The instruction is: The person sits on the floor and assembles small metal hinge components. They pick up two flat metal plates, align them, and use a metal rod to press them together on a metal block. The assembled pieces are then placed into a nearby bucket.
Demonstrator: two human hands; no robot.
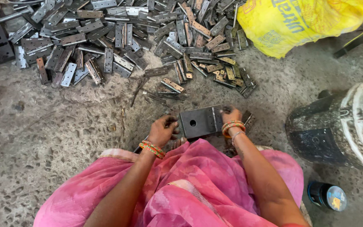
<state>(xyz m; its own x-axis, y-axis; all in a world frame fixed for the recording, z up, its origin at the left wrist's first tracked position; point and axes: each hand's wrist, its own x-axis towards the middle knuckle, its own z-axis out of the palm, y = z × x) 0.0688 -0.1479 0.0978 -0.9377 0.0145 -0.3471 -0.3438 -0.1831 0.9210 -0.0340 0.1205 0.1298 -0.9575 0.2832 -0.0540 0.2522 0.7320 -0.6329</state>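
A dark square steel block (199, 122) with a round hole lies on the concrete floor just beyond my knees. My left hand (163, 130) rests against its left edge, fingers curled around something small that I cannot make out. At the block's right top corner my right hand (231, 114) pinches a small metal piece, probably a hinge. Both wrists carry orange and green bangles. Pink cloth (190, 185) covers my lap below.
A large heap of metal hinges (122, 38) spreads across the floor ahead. A yellow sack (295, 23) lies at top right. A dark drum with a pale rim (341, 126) stands at right, a small round tin (327, 195) beside it.
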